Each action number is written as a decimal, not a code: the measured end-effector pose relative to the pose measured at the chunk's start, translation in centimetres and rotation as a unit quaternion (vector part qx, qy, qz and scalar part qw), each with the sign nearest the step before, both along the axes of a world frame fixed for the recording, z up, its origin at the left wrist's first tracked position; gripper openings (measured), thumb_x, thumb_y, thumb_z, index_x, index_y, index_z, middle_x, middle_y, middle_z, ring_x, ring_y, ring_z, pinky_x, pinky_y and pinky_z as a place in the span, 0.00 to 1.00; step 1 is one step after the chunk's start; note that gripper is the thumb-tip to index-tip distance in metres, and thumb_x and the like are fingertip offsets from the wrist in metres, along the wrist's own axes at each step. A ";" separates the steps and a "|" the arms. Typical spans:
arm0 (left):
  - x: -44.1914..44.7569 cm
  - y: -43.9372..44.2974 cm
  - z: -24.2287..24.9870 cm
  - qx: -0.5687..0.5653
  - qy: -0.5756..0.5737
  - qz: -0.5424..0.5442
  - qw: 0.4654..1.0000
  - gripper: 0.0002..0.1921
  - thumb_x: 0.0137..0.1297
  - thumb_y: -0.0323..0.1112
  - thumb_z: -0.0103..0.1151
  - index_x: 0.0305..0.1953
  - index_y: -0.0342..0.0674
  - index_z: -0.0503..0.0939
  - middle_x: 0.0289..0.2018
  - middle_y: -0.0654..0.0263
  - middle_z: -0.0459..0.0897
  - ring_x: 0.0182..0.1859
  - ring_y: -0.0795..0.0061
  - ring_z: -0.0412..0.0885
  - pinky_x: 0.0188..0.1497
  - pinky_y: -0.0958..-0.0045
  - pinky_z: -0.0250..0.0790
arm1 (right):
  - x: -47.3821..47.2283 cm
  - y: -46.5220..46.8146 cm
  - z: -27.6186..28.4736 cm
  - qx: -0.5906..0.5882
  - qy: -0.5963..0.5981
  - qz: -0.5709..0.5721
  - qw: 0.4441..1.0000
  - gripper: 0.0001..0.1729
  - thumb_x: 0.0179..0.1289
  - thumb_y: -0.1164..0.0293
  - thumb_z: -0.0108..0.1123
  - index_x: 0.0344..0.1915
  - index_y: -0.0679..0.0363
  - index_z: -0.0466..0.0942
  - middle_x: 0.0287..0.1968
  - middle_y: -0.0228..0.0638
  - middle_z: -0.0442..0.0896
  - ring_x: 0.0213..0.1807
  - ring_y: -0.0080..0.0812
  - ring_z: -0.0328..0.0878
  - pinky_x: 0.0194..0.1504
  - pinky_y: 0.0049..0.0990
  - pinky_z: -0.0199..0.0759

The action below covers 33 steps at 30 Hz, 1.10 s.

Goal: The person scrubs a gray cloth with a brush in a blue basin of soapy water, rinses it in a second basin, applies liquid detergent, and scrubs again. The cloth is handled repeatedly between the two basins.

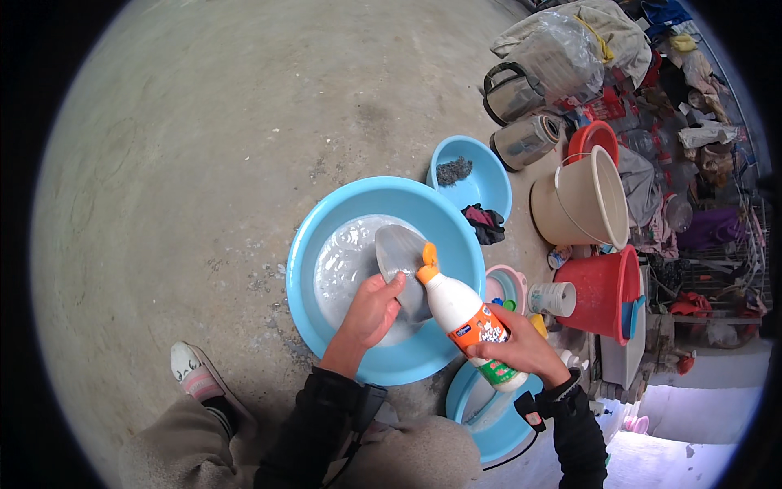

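Observation:
My left hand point(374, 310) grips the rim of a round metal bowl or lid point(397, 250), thumb on its face, tilted above a large light-blue plastic basin point(305, 244). Whitish, sudsy water point(342, 269) covers the basin's bottom. My right hand point(516, 345) is closed around a white Mr Muscle cleaner bottle point(455, 299) with an orange label. The bottle tilts with its orange flip cap raised, its neck close to the metal piece's right edge. Whether liquid comes out, I cannot tell.
A smaller blue basin point(502, 183) holds a dark scouring pad point(454, 172), with a dark cloth point(484, 224) at its edge. Another blue basin point(455, 397) lies below the bottle. A beige bucket point(562, 205), a red bucket point(586, 290) and two kettles point(525, 142) stand on the right.

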State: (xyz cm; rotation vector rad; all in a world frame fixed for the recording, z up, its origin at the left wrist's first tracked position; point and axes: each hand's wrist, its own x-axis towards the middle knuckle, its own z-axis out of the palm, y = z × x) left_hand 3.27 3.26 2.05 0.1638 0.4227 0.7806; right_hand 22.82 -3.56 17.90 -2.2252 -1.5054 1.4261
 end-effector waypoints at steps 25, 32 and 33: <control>-0.8 1.2 -0.9 -0.039 -0.039 -0.008 0.998 0.25 0.76 0.33 0.39 0.70 0.44 0.49 0.65 0.55 0.65 0.66 0.56 0.66 0.65 0.47 0.63 | 1.8 -2.4 1.0 -0.038 -0.102 0.124 0.986 0.42 0.43 0.49 0.71 0.56 0.61 0.73 0.36 0.45 0.84 0.38 0.43 0.84 0.42 0.34 0.75; -0.6 0.9 -1.7 -0.028 -0.046 -0.015 0.998 0.26 0.78 0.46 0.36 0.70 0.42 0.50 0.67 0.55 0.63 0.68 0.54 0.64 0.66 0.44 0.60 | 4.2 -5.0 -0.4 -0.006 0.031 0.020 0.999 0.41 0.45 0.58 0.75 0.59 0.61 0.71 0.44 0.38 0.82 0.43 0.31 0.81 0.44 0.29 0.75; -0.5 0.9 -1.8 -0.048 -0.043 -0.021 0.998 0.28 0.77 0.47 0.37 0.71 0.42 0.49 0.67 0.55 0.62 0.68 0.54 0.63 0.66 0.43 0.59 | 4.7 -5.6 -0.9 0.006 0.064 -0.008 0.998 0.41 0.45 0.60 0.76 0.60 0.61 0.70 0.47 0.37 0.81 0.45 0.29 0.80 0.45 0.29 0.75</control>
